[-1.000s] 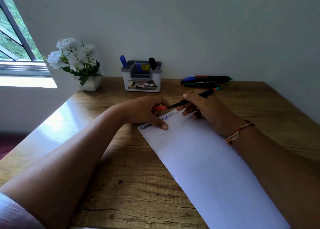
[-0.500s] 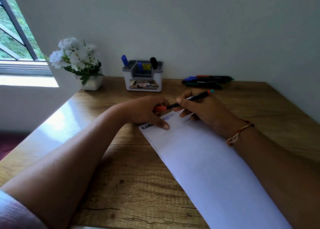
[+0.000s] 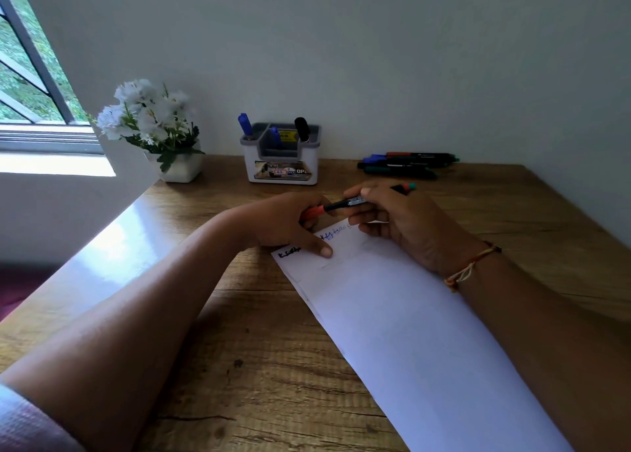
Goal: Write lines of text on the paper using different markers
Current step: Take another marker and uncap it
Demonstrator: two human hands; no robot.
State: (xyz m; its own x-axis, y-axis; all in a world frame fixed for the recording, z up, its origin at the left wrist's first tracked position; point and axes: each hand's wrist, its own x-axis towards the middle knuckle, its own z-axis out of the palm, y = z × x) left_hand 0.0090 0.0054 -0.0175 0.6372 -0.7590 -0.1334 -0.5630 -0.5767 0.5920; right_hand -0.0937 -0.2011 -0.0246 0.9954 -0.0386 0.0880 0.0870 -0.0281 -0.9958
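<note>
Marker (image 3: 345, 204) barrel sits pinched in right hand (image 3: 404, 226), fingers of left hand (image 3: 283, 223) curl round its red cap (image 3: 312, 212), thumb pinning paper (image 3: 409, 332); best keep cap and barrel in line.

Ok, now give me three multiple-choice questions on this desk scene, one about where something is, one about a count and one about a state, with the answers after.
1. Where does the flower pot stand?
A) on the windowsill
B) at the back left corner of the desk
C) on the floor

2. How many markers stand in the organizer?
A) one
B) three
C) six

3. The held marker is:
A) lying on the desk
B) standing in the organizer
C) gripped by both hands

Answers:
1 B, the pot sits on the wood at that corner.
2 B, two blue tops and one black top show.
3 C, the left hand grips its orange end and the right hand grips its black barrel.
</note>
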